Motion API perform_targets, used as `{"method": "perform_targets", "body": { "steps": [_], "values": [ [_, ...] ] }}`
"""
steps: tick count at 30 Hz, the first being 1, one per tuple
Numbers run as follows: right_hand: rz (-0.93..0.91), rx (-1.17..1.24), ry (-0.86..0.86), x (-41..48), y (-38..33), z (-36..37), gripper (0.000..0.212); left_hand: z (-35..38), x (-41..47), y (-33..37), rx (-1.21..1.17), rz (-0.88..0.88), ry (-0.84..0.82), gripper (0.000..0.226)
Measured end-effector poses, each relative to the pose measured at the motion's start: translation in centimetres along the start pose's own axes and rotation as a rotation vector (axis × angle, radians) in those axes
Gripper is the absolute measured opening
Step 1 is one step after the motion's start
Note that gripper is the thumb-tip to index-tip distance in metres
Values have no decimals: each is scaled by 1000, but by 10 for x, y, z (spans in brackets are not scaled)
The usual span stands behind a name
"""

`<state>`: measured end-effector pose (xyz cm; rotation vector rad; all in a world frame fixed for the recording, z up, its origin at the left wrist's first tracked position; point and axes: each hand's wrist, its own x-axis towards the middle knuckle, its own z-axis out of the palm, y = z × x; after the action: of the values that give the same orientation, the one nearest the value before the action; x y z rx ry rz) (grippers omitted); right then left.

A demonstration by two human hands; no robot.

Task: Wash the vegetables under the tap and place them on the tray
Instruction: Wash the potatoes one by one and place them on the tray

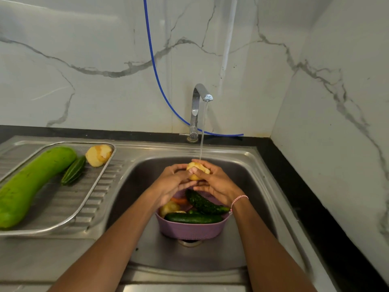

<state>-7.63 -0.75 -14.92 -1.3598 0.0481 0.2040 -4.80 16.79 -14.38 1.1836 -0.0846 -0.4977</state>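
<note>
- Both hands are cupping a potato [198, 170] over the sink [210, 256], right under the tap [199, 102].
- The left hand [171, 183] is curling its fingers round the potato's left side, with the thumb lying across the front.
- The right hand [217, 182] is wrapping the right side, its fingers closing over the top; a red-and-white bracelet [239, 200] is sitting on that wrist.
- Water [202, 133] is running from the spout in a thin stream and landing on the potato and the fingertips.
- A purple basket [191, 229] is standing in the basin below the hands, over the drain.
- Two cucumbers [203, 204] are lying in the basket, one crossing above the other, beside a second potato [169, 208] and a bit of carrot [179, 200].
- A steel tray [63, 203] is resting on the drainboard to the left of the basin.
- A big pale-green gourd [31, 182] is lying slantwise on the tray, with a small ridged gourd [73, 170] just beside it and a third potato [98, 155] sitting in the far corner.
- A blue hose [154, 66] is hanging down the marble wall and trailing behind the tap.
</note>
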Motion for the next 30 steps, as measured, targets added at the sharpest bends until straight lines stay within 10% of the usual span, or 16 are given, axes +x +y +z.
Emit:
{"method": "perform_targets", "body": {
  "steps": [16, 24, 30],
  "values": [
    [-96, -87, 422, 15, 5, 17, 25, 7, 18, -8, 329, 194, -9, 46],
    [37, 202, 120, 11, -7, 7, 30, -3, 24, -7, 322, 205, 87, 33],
    [31, 31, 258, 12, -3, 16, 28, -5, 28, -12, 442, 266, 33, 38]
  ]
}}
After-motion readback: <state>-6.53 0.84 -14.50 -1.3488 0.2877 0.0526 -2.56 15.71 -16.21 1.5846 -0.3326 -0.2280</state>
